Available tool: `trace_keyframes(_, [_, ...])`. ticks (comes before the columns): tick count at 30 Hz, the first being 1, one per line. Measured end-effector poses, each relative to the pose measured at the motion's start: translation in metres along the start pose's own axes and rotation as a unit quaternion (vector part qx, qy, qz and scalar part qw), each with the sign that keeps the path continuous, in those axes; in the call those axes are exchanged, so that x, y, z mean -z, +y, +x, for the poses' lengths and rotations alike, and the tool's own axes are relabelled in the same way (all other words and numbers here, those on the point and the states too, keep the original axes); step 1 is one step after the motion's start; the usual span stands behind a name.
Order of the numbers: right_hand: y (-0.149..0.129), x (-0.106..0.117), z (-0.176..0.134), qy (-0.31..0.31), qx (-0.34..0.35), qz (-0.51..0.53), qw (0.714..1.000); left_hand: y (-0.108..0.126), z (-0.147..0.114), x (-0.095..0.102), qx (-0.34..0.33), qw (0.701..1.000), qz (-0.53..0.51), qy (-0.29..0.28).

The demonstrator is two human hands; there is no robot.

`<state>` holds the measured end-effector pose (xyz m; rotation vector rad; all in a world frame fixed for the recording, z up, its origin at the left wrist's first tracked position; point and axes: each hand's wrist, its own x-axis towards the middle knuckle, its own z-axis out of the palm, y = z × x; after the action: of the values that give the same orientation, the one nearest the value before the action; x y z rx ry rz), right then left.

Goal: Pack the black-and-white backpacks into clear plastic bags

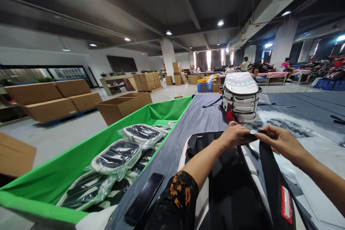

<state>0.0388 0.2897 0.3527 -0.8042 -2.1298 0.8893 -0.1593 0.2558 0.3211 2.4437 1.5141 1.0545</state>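
Note:
A backpack [234,183] with a black back panel and white edges lies on the table in front of me. Its wide black shoulder strap [275,183], with a red and white label, runs up to my hands. My left hand [235,136] reaches across the bag's top, fingers closed on the strap's dark end. Just to the right, my right hand [281,141] pinches the same strap. Whether a buckle sits between the fingers is hidden. Beyond my hands stands a stack of white backpacks [241,97], the top one with a pastel zigzag pattern.
On the left, a green fabric-lined bin [67,158] holds several plastic-wrapped backpacks [115,154]. A black phone [144,197] lies at the table's left edge. Clear plastic bags [293,125] cover the right side. Cardboard boxes [78,97] and seated people are farther off.

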Motion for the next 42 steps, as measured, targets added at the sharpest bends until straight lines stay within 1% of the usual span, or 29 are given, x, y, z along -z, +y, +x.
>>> trace_keyframes(1, [-0.002,0.002,0.002,-0.016,-0.001,0.018,1.000,-0.002,-0.005,0.006,0.008,1.000,0.028,0.001])
trace_keyframes(3, [-0.003,0.005,0.010,-0.046,0.020,0.048,0.998,0.000,-0.027,0.012,0.049,0.996,0.068,0.012])
trace_keyframes(5, [0.000,0.000,0.024,-0.075,0.052,0.055,0.994,0.011,-0.058,0.011,0.109,0.992,0.065,0.022])
trace_keyframes(6, [0.002,-0.006,0.033,-0.087,0.067,0.042,0.993,0.020,-0.075,0.006,0.140,0.989,0.042,0.027])
trace_keyframes(8, [0.010,-0.027,0.054,-0.114,0.098,-0.009,0.988,0.043,-0.109,-0.008,0.211,0.974,-0.068,0.052])
trace_keyframes(9, [0.015,-0.042,0.066,-0.130,0.115,-0.042,0.984,0.056,-0.125,-0.016,0.250,0.953,-0.155,0.072])
trace_keyframes(11, [0.026,-0.074,0.088,-0.161,0.141,-0.095,0.972,0.083,-0.153,-0.030,0.302,0.894,-0.314,0.101])
trace_keyframes(12, [0.032,-0.090,0.098,-0.174,0.149,-0.114,0.967,0.095,-0.166,-0.035,0.314,0.878,-0.351,0.091])
trace_keyframes(13, [0.039,-0.104,0.106,-0.184,0.153,-0.129,0.962,0.104,-0.177,-0.037,0.320,0.877,-0.354,0.063])
trace_keyframes(15, [0.055,-0.126,0.118,-0.194,0.156,-0.153,0.956,0.111,-0.195,-0.031,0.323,0.900,-0.292,-0.025])
trace_keyframes(16, [0.063,-0.134,0.122,-0.196,0.154,-0.167,0.954,0.108,-0.200,-0.023,0.327,0.908,-0.254,-0.062])
trace_keyframes(17, [0.072,-0.140,0.123,-0.194,0.150,-0.181,0.953,0.099,-0.202,-0.012,0.338,0.911,-0.222,-0.081])
trace_keyframes(18, [0.079,-0.146,0.123,-0.189,0.145,-0.192,0.952,0.086,-0.201,0.001,0.351,0.915,-0.185,-0.071])
trace_keyframes(19, [0.086,-0.151,0.121,-0.183,0.140,-0.200,0.952,0.067,-0.196,0.016,0.362,0.921,-0.141,-0.034])
trace_keyframes(20, [0.093,-0.155,0.117,-0.175,0.138,-0.206,0.953,0.043,-0.189,0.030,0.376,0.922,-0.086,0.021])
trace_keyframes(21, [0.098,-0.160,0.113,-0.164,0.137,-0.209,0.954,0.017,-0.181,0.042,0.371,0.922,-0.005,0.113])
trace_keyframes(22, [0.103,-0.163,0.108,-0.152,0.138,-0.212,0.955,-0.011,-0.171,0.051,0.364,0.911,0.059,0.185])
trace_keyframes(23, [0.108,-0.167,0.102,-0.141,0.140,-0.214,0.956,-0.038,-0.162,0.056,0.378,0.895,0.079,0.225])
trace_keyframes(24, [0.113,-0.169,0.097,-0.129,0.144,-0.213,0.958,-0.063,-0.154,0.057,0.398,0.885,0.074,0.231])
trace_keyframes(26, [0.123,-0.171,0.087,-0.097,0.158,-0.194,0.963,-0.099,-0.144,0.048,0.398,0.889,0.058,0.217])
trace_keyframes(27, [0.128,-0.171,0.082,-0.079,0.167,-0.178,0.967,-0.109,-0.141,0.040,0.387,0.897,0.051,0.207])
trace_keyframes(29, [0.138,-0.170,0.074,-0.036,0.197,-0.146,0.969,-0.114,-0.145,0.021,0.351,0.913,0.047,0.201])
trace_keyframes(31, [0.144,-0.170,0.064,0.005,0.245,-0.137,0.960,-0.106,-0.157,0.004,0.322,0.923,0.050,0.205])
trace_keyframes(33, [0.147,-0.169,0.050,0.046,0.306,-0.146,0.940,-0.093,-0.175,-0.012,0.312,0.926,0.053,0.208])
trace_keyframes(35, [0.148,-0.168,0.030,0.069,0.354,-0.171,0.917,-0.081,-0.197,-0.027,0.294,0.927,0.081,0.218])
trace_keyframes(37, [0.148,-0.165,0.006,0.061,0.375,-0.209,0.901,-0.071,-0.218,-0.040,0.261,0.929,0.140,0.221])
trace_keyframes(39, [0.148,-0.160,-0.014,0.030,0.372,-0.245,0.895,-0.062,-0.233,-0.048,0.237,0.931,0.201,0.189])
trace_keyframes(40, [0.148,-0.158,-0.021,0.010,0.363,-0.259,0.895,-0.060,-0.236,-0.048,0.240,0.933,0.219,0.154])
trace_keyframes(42, [0.148,-0.157,-0.025,-0.043,0.327,-0.281,0.902,-0.061,-0.231,-0.044,0.277,0.931,0.231,0.054])
